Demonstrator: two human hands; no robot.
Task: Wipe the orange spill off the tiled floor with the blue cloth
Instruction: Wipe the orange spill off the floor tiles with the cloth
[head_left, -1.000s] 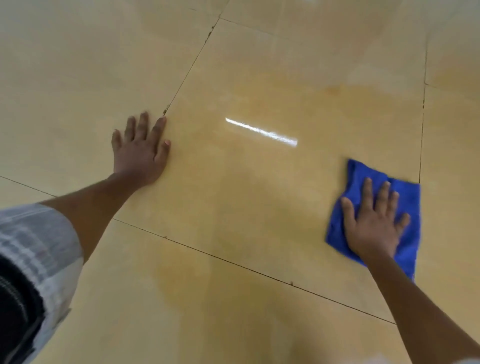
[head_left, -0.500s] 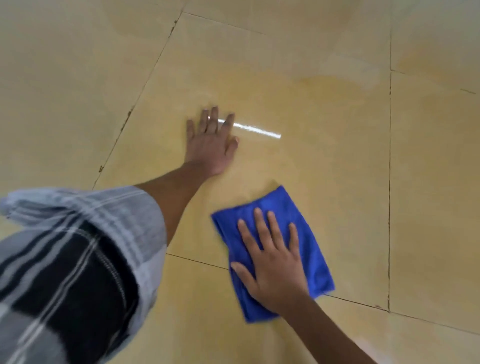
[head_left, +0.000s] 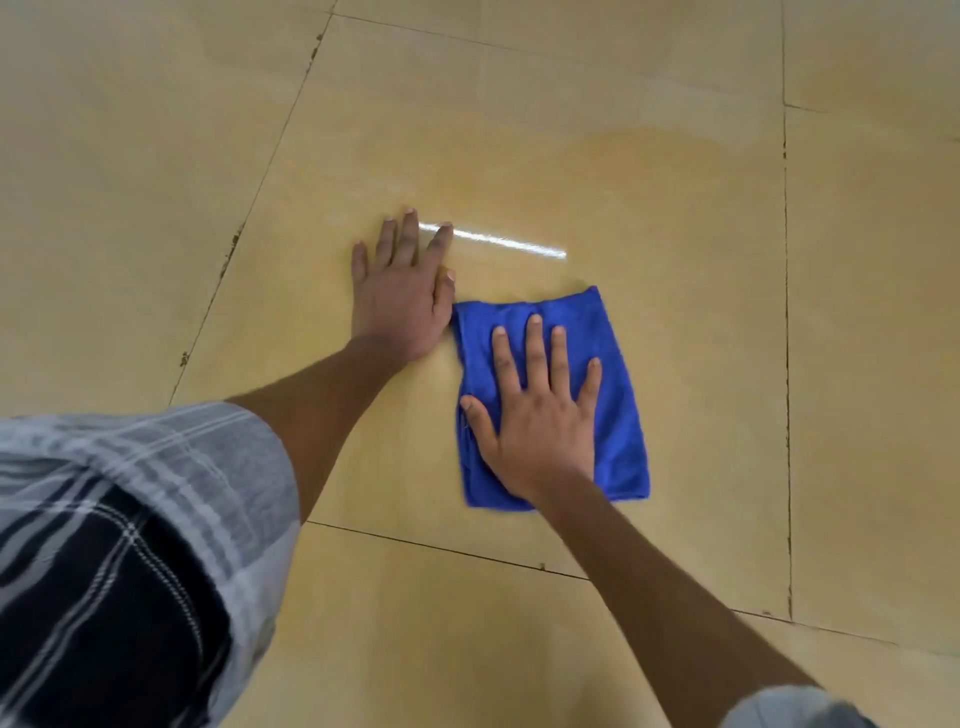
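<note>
**Flat-palm wipe in progress on tinted tile**

While bracing on the floor, the left hand (head_left: 402, 301) is lying open, fingers straight and close together, palm down on the glossy beige tiled floor (head_left: 675, 260), likely taking body weight so the other arm is free to push. The right hand (head_left: 540, 415) is also lying open, fingers spread and flat, pressing the folded blue microfibre cloth (head_left: 618, 374) onto the tile rather than gripping it; spreading the fingers is probably keeping pressure even over the cloth.

Under that palm, the cloth is sitting as a rough rectangle, its long axis running from the wrist side out past the fingertips, tilting slightly toward the left hand at the far end. Its far corner on the thumb side is just beside the left hand's thumb, possibly touching; cannot tell for sure.

The faint orange spill (head_left: 597, 171) is showing as a darker amber film beyond the fingertips of both hands, with more tint on the wrist side across the grout line. Judging by that, wiping is only partly done, and strokes away from the wrist are looking like the next need. A white light reflection (head_left: 498, 241) is streaking just past the cloth's far edge.
</note>
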